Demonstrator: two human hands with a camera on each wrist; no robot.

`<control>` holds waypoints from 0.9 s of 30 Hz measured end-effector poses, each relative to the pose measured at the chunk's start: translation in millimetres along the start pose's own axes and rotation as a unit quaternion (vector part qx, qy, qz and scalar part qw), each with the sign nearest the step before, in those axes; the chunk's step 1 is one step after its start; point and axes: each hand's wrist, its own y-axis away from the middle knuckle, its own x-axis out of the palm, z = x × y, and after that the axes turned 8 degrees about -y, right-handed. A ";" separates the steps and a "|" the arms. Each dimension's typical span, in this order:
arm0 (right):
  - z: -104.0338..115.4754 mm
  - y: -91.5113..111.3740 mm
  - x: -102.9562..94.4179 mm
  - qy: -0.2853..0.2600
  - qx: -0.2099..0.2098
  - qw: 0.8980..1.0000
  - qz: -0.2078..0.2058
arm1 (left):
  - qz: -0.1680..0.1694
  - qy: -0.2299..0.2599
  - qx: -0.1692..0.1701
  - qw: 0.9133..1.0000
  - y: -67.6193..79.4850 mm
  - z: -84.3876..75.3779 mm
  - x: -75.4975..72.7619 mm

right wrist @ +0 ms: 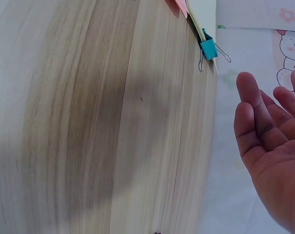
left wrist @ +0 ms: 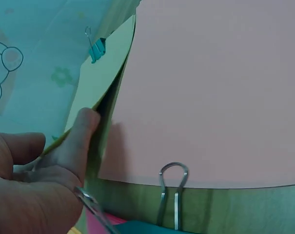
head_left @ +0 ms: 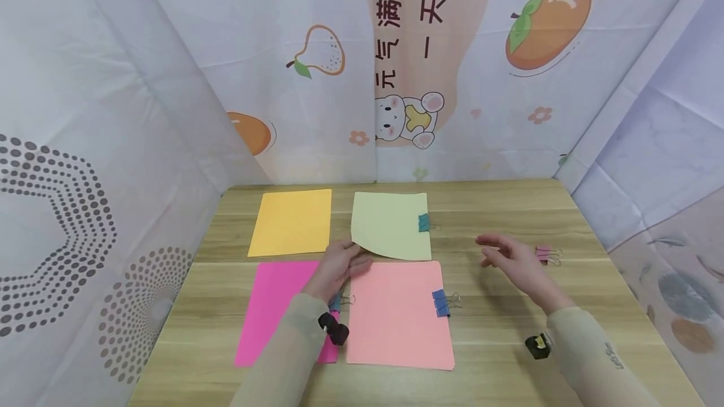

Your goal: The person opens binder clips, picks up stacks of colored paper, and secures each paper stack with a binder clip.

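Observation:
Pale green paper (head_left: 390, 222), curved up at its near left corner, lies near the middle of the table. A teal binder clip (head_left: 423, 223) grips its right edge. My left hand (head_left: 338, 269) holds that raised corner between thumb and fingers, above the gap between the sheets. In the left wrist view the paper's edge runs beside the thumb (left wrist: 84, 124); the exact contact is partly hidden. My right hand (head_left: 511, 261) hovers over the wood to the right, fingers loosely bent, holding nothing. Nearest to it lies a pink binder clip (head_left: 544, 254).
Salmon pink paper (head_left: 396, 325) with a blue binder clip (head_left: 441, 303) lies in front. Magenta paper (head_left: 277, 306) lies at the near left, its clip (head_left: 335, 302) partly behind my left wrist. Orange-yellow paper (head_left: 294, 222) lies at the back left. A printed curtain (head_left: 339, 112) borders the table.

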 end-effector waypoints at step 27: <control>-7.4 5.9 -13.8 0.028 -0.018 0.999 -0.035 | -0.147 -0.384 0.042 0.911 20.7 -26.8 -23.0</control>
